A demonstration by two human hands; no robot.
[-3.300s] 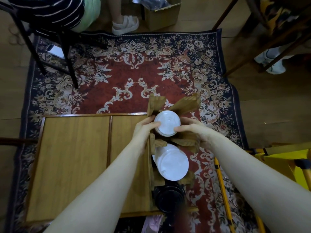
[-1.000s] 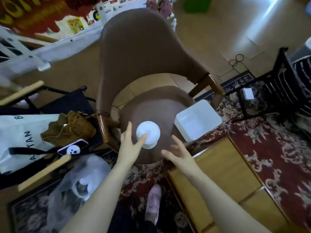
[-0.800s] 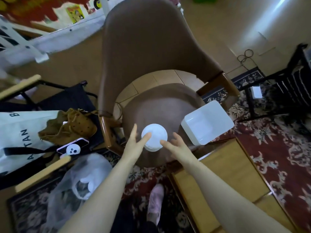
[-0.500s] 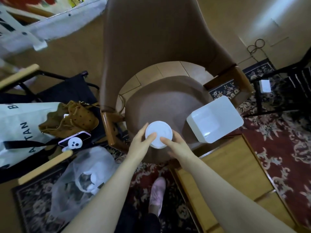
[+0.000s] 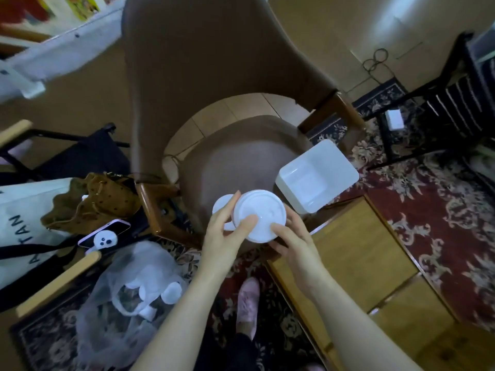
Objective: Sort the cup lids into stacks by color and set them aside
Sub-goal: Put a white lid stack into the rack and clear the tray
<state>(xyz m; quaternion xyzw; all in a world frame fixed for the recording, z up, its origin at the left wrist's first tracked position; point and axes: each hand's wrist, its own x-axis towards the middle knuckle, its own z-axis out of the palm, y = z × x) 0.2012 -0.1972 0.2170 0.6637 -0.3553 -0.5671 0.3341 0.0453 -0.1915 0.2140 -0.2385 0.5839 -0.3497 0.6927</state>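
Both hands are holding a stack of white lids (image 5: 258,215) over the front of the brown chair seat (image 5: 241,156). Left hand (image 5: 222,236) is on the left side of the stack, fingers curled round its edge and thumb pressing on the top lid. Just past those fingers, a second white lid stack (image 5: 221,207) is sitting on the seat, partly hidden. Right hand (image 5: 293,243) is gripping the right side of the held stack, thumb lying on top and the other fingers tucking under the rim.

Going left to right, with the chair as the marker: far to the left of the chair a white tote bag (image 5: 18,226) with dark letters is lying on another seat. Next to it a brown cloth pouch (image 5: 107,196) is slumping beside the chair's wooden arm. Below the pouch a phone (image 5: 104,234) with a white face sticker is resting. In front of the chair, to the left, a clear plastic bag (image 5: 128,290) with more white lids inside is sitting on the rug (image 5: 442,215). A pink shoe (image 5: 247,298) is showing on the rug in front of the chair. On the right edge of the seat a white square box (image 5: 318,175) is leaning, open side up. To the right of the chair the wooden worktop (image 5: 356,253) is standing on the rug. Far right, a black chair (image 5: 455,97) is standing.
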